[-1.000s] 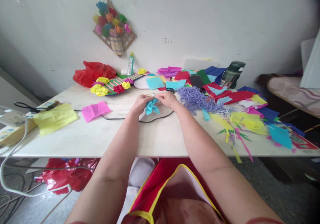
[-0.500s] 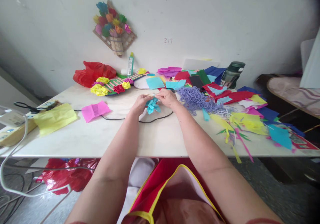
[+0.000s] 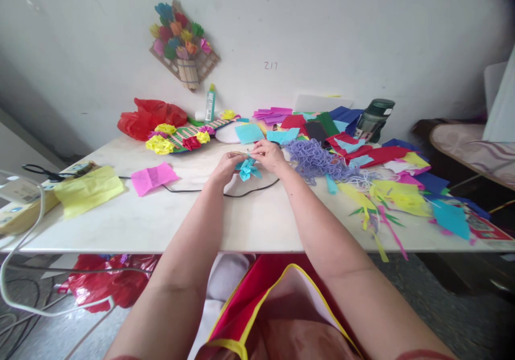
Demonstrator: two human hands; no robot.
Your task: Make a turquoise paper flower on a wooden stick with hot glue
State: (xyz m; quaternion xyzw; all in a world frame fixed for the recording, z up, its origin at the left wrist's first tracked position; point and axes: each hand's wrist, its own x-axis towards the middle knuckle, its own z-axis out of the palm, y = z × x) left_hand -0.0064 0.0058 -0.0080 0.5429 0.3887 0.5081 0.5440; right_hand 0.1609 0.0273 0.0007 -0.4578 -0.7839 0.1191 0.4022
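Observation:
A light-blue crepe-paper flower (image 3: 248,170) hangs between my two hands, above the table, its petals pointing down towards me. My left hand (image 3: 226,167) is closed on the flower's left side, with a thin pale strip or stick showing at its fingertips. Pinched at the flower's gathered top are the fingers of my right hand (image 3: 269,155); the small thing between them is too fine to name. Just right of that hand lies a heap of purple yarn (image 3: 311,159). Behind the hands is a flat sheet of light-blue paper (image 3: 249,133).
Coloured paper pieces (image 3: 362,156) cover the table's right side, near a dark green bottle (image 3: 375,119). At the back left are a flower-decorated guitar shape (image 3: 193,137), a glue tube (image 3: 210,103) and a red plastic bag (image 3: 151,118). A black cable (image 3: 193,190) crosses beneath my hands.
The blue flower has turned slightly and shifted a little to the right. My right fingers have risen a touch at its top; my left hand stays nearly in place.

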